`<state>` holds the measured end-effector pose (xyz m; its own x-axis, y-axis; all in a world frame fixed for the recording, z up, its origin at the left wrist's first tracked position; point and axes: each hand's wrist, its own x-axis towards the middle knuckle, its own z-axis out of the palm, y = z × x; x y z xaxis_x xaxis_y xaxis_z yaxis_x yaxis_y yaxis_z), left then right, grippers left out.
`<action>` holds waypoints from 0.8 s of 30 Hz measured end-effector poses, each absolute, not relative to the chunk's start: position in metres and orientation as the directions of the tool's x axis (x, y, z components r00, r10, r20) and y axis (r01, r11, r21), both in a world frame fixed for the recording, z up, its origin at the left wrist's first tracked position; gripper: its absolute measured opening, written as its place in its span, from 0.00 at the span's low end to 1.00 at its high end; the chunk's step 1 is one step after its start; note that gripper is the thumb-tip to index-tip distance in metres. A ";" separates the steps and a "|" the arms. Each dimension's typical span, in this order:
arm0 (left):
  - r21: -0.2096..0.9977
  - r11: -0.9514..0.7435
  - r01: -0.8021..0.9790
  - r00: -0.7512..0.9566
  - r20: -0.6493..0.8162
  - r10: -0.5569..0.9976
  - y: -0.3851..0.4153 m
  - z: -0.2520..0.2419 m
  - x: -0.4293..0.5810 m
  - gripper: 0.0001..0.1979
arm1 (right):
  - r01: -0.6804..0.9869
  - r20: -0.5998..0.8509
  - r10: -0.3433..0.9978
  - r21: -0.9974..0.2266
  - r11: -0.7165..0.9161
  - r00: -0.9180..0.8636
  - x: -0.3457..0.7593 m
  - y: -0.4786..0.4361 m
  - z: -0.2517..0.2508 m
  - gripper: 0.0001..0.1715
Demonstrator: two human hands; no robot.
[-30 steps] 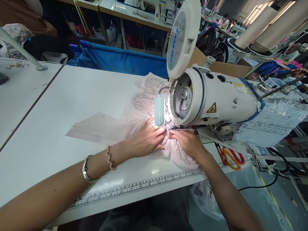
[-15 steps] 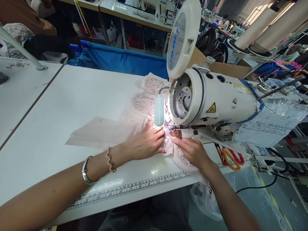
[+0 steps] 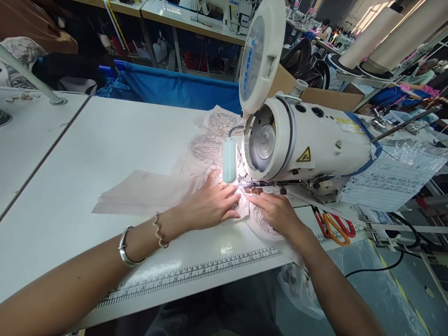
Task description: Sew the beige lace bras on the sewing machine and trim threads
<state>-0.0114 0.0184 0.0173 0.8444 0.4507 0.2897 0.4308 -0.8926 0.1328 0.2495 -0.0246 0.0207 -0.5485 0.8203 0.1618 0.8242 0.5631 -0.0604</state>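
Note:
Pale pink lace fabric lies under the sewing machine's needle area, with a plain sheer panel spread to the left. My left hand rests on the fabric left of the needle, palm down and fingers stretched out. My right hand is just right of it, its fingers close together on the lace edge near the presser foot and its thumb hidden. The sewing machine is white, and its round end cover stands swung up. A small light-blue lamp lights the fabric.
Scissors with orange and red handles lie right of my right hand. A printed ruler runs along the front edge of the white table. Beyond it hangs a blue cloth bin. A written sheet hangs from the machine.
The round part inside the machine's open end looks smooth and blurred now, where its holes and lever showed before. My left fingers lie slightly flatter. The view has shifted a little.

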 end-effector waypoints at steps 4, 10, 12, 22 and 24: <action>0.152 -0.872 0.466 0.826 0.278 0.490 0.020 0.019 -0.012 0.26 | 0.855 0.120 0.861 -0.114 0.506 -0.494 0.245 -0.020 0.020 0.29; 0.187 -0.840 0.509 0.792 0.281 0.542 0.025 0.017 -0.012 0.25 | 0.879 0.111 0.897 -0.178 0.442 -0.429 0.241 -0.014 0.019 0.26; 0.184 -0.833 0.522 0.785 0.278 0.554 0.026 0.015 -0.012 0.25 | 0.882 0.103 0.901 -0.186 0.434 -0.421 0.240 -0.012 0.017 0.25; 0.253 -0.657 0.710 0.623 0.211 0.754 0.028 0.025 -0.013 0.16 | 0.901 0.443 0.841 -0.147 0.408 -0.309 0.270 -0.054 0.029 0.15; 0.338 -0.494 0.801 0.446 0.213 0.869 0.051 0.030 -0.028 0.16 | 0.945 0.554 0.816 -0.147 0.293 -0.167 0.297 -0.077 0.029 0.11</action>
<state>-0.0282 0.0512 0.0299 0.4462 0.8693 0.2128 0.8013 -0.4940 0.3376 0.2966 -0.0774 0.0291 -0.1671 0.8157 0.5539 0.9446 0.2933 -0.1470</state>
